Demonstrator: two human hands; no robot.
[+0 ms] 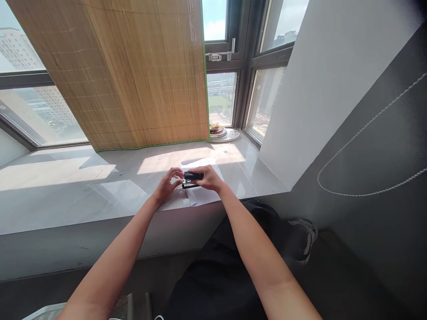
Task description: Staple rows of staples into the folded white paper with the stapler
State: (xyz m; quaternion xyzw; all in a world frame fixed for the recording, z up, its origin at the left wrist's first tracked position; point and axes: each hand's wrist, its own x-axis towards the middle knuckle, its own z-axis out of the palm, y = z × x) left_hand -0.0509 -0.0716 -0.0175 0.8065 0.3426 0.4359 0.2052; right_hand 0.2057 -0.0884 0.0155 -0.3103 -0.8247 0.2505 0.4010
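Note:
A black stapler [193, 176] is just above the window ledge, its top arm raised from its base. My right hand [211, 178] is closed around its rear end. At the front end, my left hand [167, 184] has bent fingers, and thumb and fingertips come together against the stapler's nose. Whether a small piece is pinched there is too small to tell. White paper sheets [203, 195] lie under and behind the stapler, partly covered by it and by my right hand.
Small slivers [226, 151] lie on the pale tiled ledge [253, 178], with a dark bit [122, 174] at left. Stacked plates [225, 134] stand in the window corner beside a hanging bamboo blind [150, 80]. A bead chain [360, 194] hangs at right; a white basket [46, 312] is below.

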